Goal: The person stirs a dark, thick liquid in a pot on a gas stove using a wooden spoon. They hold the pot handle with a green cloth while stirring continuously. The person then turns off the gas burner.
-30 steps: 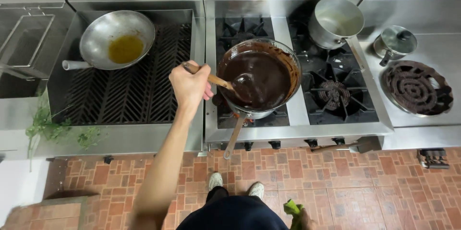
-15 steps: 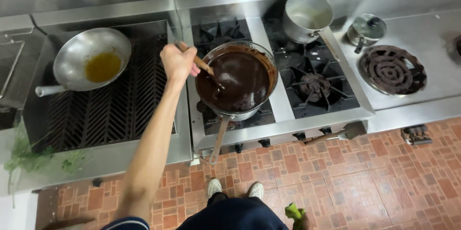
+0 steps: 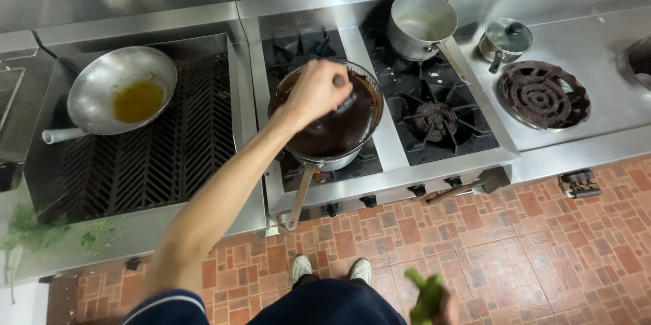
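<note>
Scene: a cook stands at a steel range, seen from above, the left hand [image 3: 315, 91] stretched out over a pan of dark sauce [image 3: 332, 121] on the near left burner.
Left hand: fingers clenched around the handle of a stirring utensil [image 3: 344, 101], whose working end dips into the sauce — the handle is mostly hidden under the knuckles.
Right hand: low at the near edge of the view, the right hand [image 3: 444, 308] is largely out of view; it appears to grasp a green sprig [image 3: 427, 294], though I cannot tell how firmly.
Pan: it sits on the grate with its long handle [image 3: 298, 196] pointing toward the cook, jutting past the front of the range.
Stirring well, as a judgement: keep the utensil's tip on the pan floor and sweep the rim as well as the middle — thick dark sauce looks likely to catch. Nothing steadies the pan, so gentle strokes seem wise, lest it shift on the grate.
Left of the range: a wok with yellow oil [image 3: 122, 91] rests on a ribbed grill [image 3: 135, 162]; green herbs [image 3: 41, 233] lie on the surface at the near left.
Far right: a steel saucepan [image 3: 420, 23] on the far burner, a small lidded pot [image 3: 505, 39] and a round burner ring [image 3: 542, 94] beside it.
</note>
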